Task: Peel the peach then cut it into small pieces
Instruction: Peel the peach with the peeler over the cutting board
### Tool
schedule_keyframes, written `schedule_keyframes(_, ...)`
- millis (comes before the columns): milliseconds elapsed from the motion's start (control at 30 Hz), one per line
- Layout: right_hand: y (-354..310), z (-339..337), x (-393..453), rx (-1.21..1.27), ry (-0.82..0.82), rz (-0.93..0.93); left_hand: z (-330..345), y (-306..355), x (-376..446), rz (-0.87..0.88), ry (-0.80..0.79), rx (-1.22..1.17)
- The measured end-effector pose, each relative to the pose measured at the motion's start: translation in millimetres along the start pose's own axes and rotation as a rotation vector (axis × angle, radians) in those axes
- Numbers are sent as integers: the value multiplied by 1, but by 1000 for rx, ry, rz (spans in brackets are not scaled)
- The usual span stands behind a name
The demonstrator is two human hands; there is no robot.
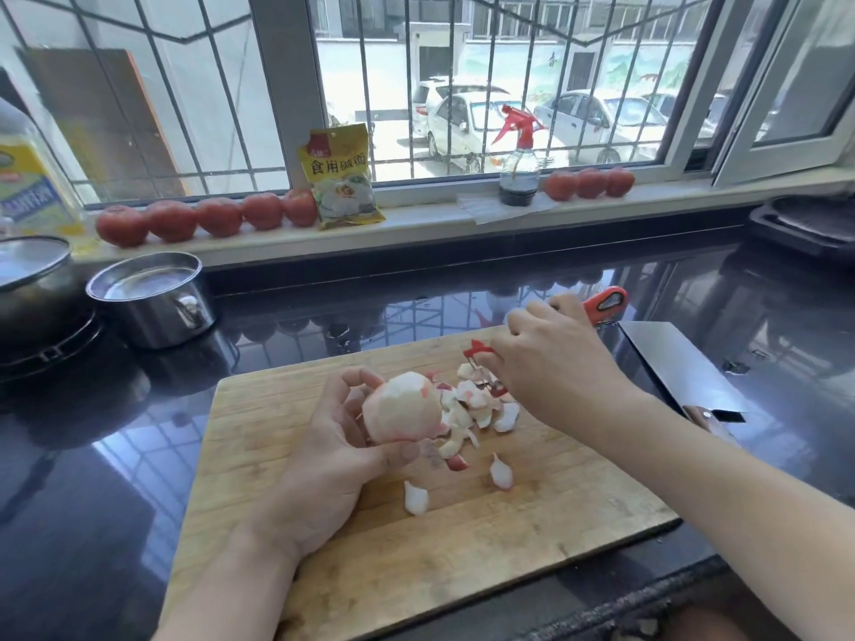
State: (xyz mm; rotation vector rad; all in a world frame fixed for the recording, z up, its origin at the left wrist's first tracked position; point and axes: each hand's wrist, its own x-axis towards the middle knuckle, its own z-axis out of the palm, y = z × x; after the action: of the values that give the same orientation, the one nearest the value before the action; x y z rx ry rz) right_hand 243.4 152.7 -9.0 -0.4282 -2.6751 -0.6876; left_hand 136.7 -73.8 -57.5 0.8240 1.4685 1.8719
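My left hand grips a pale, mostly peeled peach just above the wooden cutting board. A little red skin shows at its top and underside. To the right, my right hand holds a red peeler; its handle sticks out behind the hand and its blade end hangs over a heap of peach peelings. Two more peel strips lie nearer the board's front. A cleaver lies flat on the counter at the board's right edge.
A steel pot and a lidded dark pot stand at the left on the black counter. Tomatoes, a yellow packet and a spray bottle line the windowsill. A dark tray sits far right.
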Motion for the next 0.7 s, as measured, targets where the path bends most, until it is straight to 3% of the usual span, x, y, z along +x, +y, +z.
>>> schedule_keyframes(133,2,-5,-3,23,-71,90,-4,-5,2,-5,-6,48)
schedule_keyframes(300,-6,-10,-3,154,115,125,-7,-10,3,-18,-32,24)
schedule_keyframes(467,-14,-24,-3,355,305,-66,-6,-9,2,-28,-52,32)
schedule_keyframes(700,-24,-37,3,278,208,-298,-5,-8,1,-10,-110,20)
